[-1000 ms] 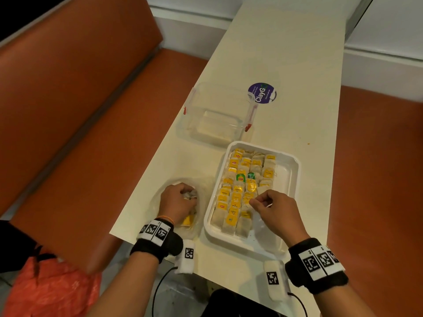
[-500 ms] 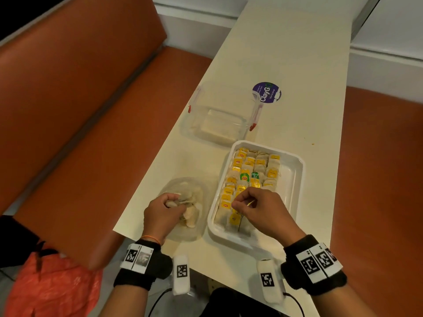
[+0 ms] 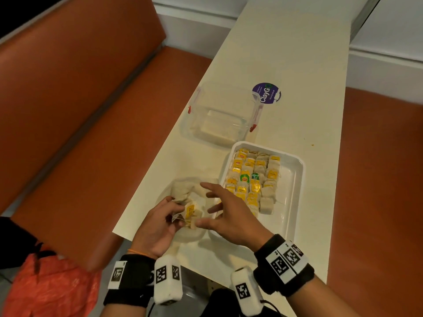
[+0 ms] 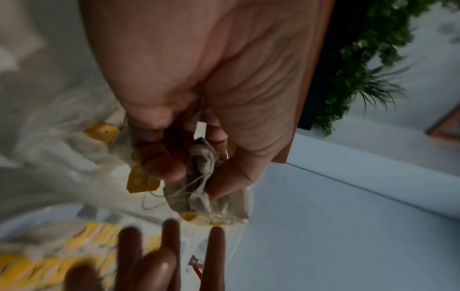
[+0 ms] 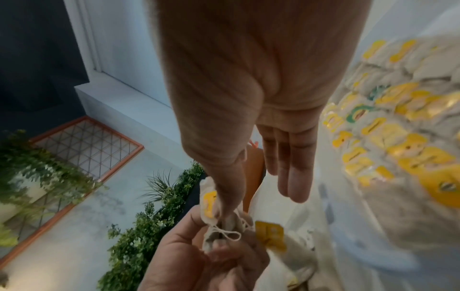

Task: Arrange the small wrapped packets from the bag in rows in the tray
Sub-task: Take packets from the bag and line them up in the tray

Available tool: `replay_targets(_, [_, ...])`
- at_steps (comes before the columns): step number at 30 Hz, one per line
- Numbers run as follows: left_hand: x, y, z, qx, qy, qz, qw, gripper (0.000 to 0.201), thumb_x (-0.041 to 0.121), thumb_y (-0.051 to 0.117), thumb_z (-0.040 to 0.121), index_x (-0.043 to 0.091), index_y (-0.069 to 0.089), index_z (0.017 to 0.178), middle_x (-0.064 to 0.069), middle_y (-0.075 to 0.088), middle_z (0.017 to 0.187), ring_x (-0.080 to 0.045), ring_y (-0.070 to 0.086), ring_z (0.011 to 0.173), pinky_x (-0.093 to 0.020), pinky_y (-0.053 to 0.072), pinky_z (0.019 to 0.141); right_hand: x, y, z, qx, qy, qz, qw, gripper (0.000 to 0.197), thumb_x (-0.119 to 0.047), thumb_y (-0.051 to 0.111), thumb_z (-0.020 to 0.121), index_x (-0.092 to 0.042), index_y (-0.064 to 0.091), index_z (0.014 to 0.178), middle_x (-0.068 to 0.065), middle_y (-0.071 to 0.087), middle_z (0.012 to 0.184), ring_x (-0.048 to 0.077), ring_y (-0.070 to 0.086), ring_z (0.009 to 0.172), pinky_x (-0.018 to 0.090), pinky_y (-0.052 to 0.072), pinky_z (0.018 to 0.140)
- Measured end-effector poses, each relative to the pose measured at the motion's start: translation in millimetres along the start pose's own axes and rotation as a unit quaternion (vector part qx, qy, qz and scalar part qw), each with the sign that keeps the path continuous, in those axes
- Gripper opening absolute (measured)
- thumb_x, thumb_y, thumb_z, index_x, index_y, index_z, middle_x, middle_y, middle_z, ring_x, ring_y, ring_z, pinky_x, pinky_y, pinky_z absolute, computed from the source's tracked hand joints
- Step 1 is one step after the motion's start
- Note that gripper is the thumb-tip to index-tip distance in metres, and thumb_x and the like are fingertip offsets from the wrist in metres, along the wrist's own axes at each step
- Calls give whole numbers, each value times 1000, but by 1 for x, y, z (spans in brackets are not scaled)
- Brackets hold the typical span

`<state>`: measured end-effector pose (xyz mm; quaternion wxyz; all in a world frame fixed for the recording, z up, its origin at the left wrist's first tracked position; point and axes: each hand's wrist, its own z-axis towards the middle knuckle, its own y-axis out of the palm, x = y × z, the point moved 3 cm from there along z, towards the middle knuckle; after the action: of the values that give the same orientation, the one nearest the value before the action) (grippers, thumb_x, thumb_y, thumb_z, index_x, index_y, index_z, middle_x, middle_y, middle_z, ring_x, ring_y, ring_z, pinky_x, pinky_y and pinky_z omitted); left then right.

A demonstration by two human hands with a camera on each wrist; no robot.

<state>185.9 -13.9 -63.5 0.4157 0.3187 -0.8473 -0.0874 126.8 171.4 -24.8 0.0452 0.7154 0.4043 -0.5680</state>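
A white tray near the table's front edge holds rows of tea-bag packets with yellow tags; its right side is bare. Left of it lies the clear plastic bag with loose packets. My left hand pinches a small tangled cluster of packets just above the bag, their strings showing in the left wrist view. My right hand hovers beside it with fingers spread and straight. In the right wrist view its thumb touches the cluster and holds nothing.
A clear lidded container with red clips stands behind the tray, and a purple round sticker lies beyond it. Orange benches run along both sides of the narrow table. An orange-red bundle sits at lower left.
My right hand left the tray's packet rows, swung left over the bag and spread its fingers. My left hand turned and raised a cluster of packets out of the bag.
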Motion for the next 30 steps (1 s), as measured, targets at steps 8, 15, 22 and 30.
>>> replay_targets(8, [-4, 3, -7, -20, 7, 30, 999, 33, -1, 56, 88, 7, 71, 117, -13, 70, 98, -16, 62, 71, -25, 49, 53, -24, 15, 21, -63, -74, 42, 994, 101, -6, 89, 76, -53, 39, 150, -9, 48, 145, 11, 62, 116, 33, 64, 81])
replay_targets(15, [-1, 2, -10, -36, -6, 33, 999, 31, 1, 52, 89, 0, 70, 114, -21, 70, 108, -23, 67, 84, -32, 51, 61, -21, 14, 21, -21, -100, -15, 995, 46, -14, 86, 84, -31, 74, 125, -9, 70, 121, 4, 66, 103, 27, 58, 87])
replay_targets(22, [-5, 4, -3, -10, -52, -40, 998, 68, 57, 64, 94, -1, 64, 129, -25, 66, 113, -38, 62, 98, -49, 49, 83, -27, 24, 24, -15, -131, -161, 978, 42, 0, 70, 86, -19, 75, 124, 5, 70, 110, 26, 67, 100, 35, 54, 83])
replay_targets(30, [-16, 12, 7, 98, -64, -38, 992, 48, 46, 57, 101, 4, 71, 119, -26, 71, 118, -37, 68, 119, -48, 48, 104, -36, 45, 12, -43, -172, -218, 960, 53, 2, 62, 87, -19, 63, 136, 9, 62, 116, 31, 65, 99, 40, 57, 78])
